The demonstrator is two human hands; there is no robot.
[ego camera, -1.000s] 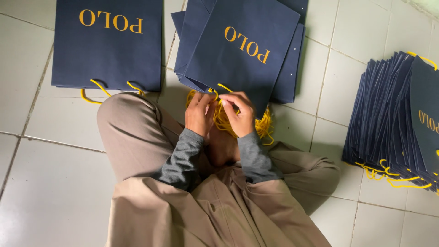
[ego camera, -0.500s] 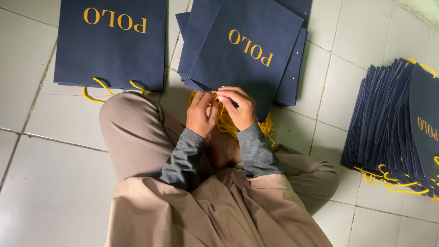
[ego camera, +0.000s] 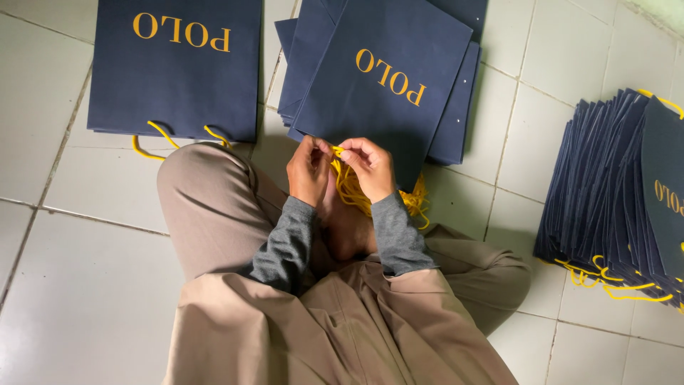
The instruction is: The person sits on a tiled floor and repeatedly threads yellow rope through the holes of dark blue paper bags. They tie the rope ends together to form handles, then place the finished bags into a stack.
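1. We are sitting cross-legged on a pale tiled floor (ego camera: 64, 249), in tan trousers and grey sleeves, and it is carrying everything around us.
2. To our right, a big stack of dark blue paper bags (ego camera: 613, 192) is leaning on the floor well apart from our hands, with yellow cord handles trailing from its lower edge.
3. Straight ahead, a smaller pile of blue bags (ego camera: 385, 71) is lying flat with gold lettering facing up; its near edge is sitting just beyond our hands.
4. To our front left, a single blue bag (ego camera: 178, 68) is lying flat, its two yellow handle loops touching our left knee.
5. A loose bundle of yellow cords (ego camera: 356, 192) is resting in our lap, just under and between our wrists, partly hidden by them.
6. Our left hand (ego camera: 308, 171) is curling its fingers nearly closed, pinching one yellow cord (ego camera: 336, 151) at its upper end.
7. Our right hand (ego camera: 372, 167) is pinching the same cord from the other side, fingers bent tight; the two hands are almost touching, right over the near edge of the middle pile.
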